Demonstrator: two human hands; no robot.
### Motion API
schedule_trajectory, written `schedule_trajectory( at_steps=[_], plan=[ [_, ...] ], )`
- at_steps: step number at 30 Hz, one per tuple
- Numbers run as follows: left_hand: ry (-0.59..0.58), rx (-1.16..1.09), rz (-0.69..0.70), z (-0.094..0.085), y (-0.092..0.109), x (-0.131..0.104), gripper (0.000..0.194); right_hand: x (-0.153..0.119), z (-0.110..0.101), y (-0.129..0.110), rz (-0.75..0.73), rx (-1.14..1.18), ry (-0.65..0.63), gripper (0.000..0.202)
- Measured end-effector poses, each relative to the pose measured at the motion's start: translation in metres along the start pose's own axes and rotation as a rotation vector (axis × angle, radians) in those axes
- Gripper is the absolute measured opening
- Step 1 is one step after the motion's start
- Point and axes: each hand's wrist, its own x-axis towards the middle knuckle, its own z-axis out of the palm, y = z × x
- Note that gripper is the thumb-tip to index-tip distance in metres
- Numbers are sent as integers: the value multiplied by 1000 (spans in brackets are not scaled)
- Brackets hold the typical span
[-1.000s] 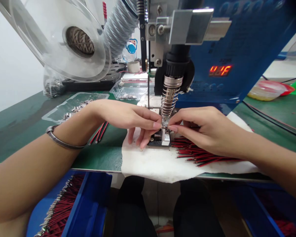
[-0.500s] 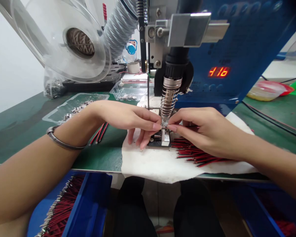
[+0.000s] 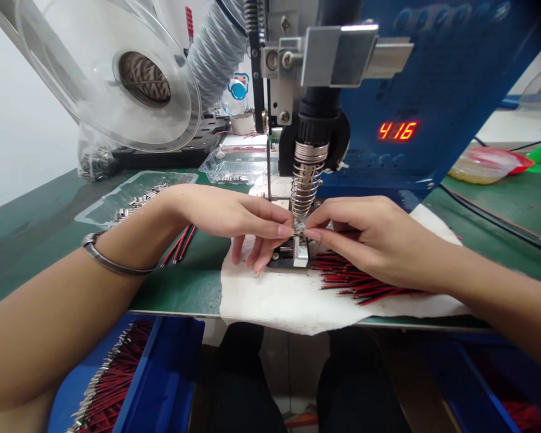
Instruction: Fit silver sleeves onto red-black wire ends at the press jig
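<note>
Under the spring-wrapped tip (image 3: 305,186) of the soldering machine, both hands meet at a small metal fixture (image 3: 301,252). My left hand (image 3: 247,222) pinches at the fixture's left side, thumb and index finger together, other fingers hanging lower; what it grips is too small to make out. From the right, my right hand (image 3: 365,231) pinches at the same spot, its held item hidden between the fingertips. Red and black wires (image 3: 351,279) lie in a pile beneath my right hand on a white cloth (image 3: 270,300).
A clear tray of metal connectors (image 3: 139,195) and a few loose wires (image 3: 179,245) lie left. The blue machine body (image 3: 388,90) stands behind. A blue bin (image 3: 139,373) with wired connectors sits below the table edge. A clear round hood (image 3: 90,72) hangs upper left.
The whole view has shifted slightly, with the machine a little further left in the picture. Both hands keep the same pinch at the fixture.
</note>
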Motion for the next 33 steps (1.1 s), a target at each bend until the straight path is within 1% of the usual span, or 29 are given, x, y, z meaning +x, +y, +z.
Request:
schedule_trajectory(
  at_steps=[2, 5, 7, 10, 13, 15, 16, 17, 19, 21, 23, 26, 29, 33],
  plan=[
    [3, -11, -13, 0, 0, 0, 41, 0, 0, 0, -10, -2, 0, 18],
    [28, -57, -42, -1, 1, -1, 32, 0, 0, 1, -23, -6, 2, 18],
    [46, -47, -67, -3, 0, -2, 31, 1, -1, 1, -23, -6, 4, 18],
    [90, 24, -134, -8, -1, -6, 41, 1, -1, 1, -20, -3, 13, 17],
    [164, 132, -239, -14, -3, -10, 54, 2, -1, 0, -17, 3, 21, 17],
    [247, 218, -291, -17, -6, -11, 59, 2, -1, 0, -18, 5, 25, 17],
    [309, 267, -293, -19, -9, -11, 59, 2, -1, 0, -20, 4, 28, 17],
    [381, 316, -270, -20, -11, -10, 58, 2, 0, 0, -24, 3, 30, 16],
    [507, 408, -163, -21, -17, -8, 54, 2, 0, 1, -30, 2, 32, 15],
    [571, 471, -45, -20, -22, -6, 51, 1, 0, 1, -26, 4, 30, 15],
    [584, 503, 28, -19, -24, -3, 52, 1, 0, 1, -15, 6, 25, 16],
    [593, 526, 75, -18, -25, 1, 52, 1, 0, 2, -3, 5, 18, 16],
    [599, 554, 89, -17, -25, 3, 53, 1, -1, 1, -8, 8, 15, 17],
    [573, 579, 85, -15, -25, 5, 55, 0, 0, 0, -14, 13, 13, 16]
  ],
)
